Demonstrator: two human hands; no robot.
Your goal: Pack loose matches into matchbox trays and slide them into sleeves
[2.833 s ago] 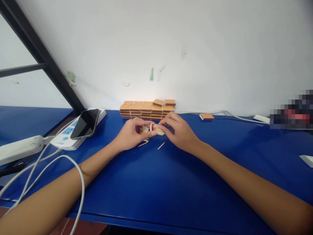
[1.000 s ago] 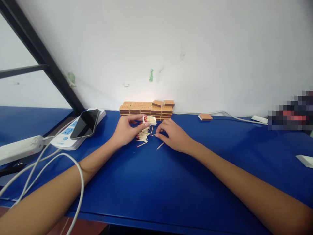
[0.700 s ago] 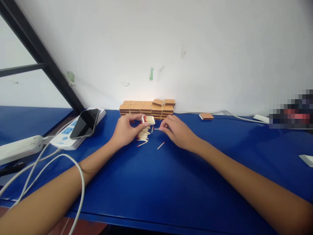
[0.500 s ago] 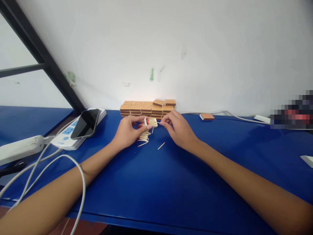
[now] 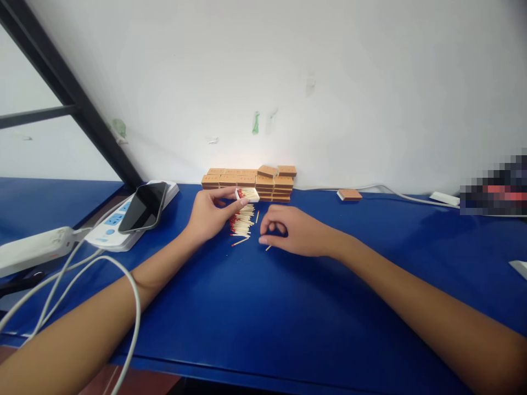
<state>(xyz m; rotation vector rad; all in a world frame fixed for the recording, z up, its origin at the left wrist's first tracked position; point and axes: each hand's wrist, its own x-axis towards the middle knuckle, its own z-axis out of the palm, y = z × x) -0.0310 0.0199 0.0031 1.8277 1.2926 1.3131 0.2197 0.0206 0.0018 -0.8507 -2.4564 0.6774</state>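
Note:
My left hand [image 5: 208, 215] is closed on a small white matchbox tray [image 5: 247, 194] filled with red-tipped matches, held above the blue table [image 5: 255, 318]. Beneath it lies a pile of loose matches [image 5: 242, 222]. My right hand [image 5: 288, 233] rests on the table to the right of the pile, fingers curled down over a single loose match [image 5: 268, 248] whose end shows under the hand. Whether the fingers grip it is hidden.
A stack of brown matchboxes [image 5: 251, 184] stands against the white wall. One matchbox [image 5: 349, 194] lies apart to the right. A phone [image 5: 144, 207] rests on a white power strip [image 5: 111, 230] at left, with white cables [image 5: 102, 274]. A black frame [image 5: 69, 93] slants at left.
My right hand has left the tray and dropped down to the table over the single loose match. My left hand has lifted the tray slightly up and left.

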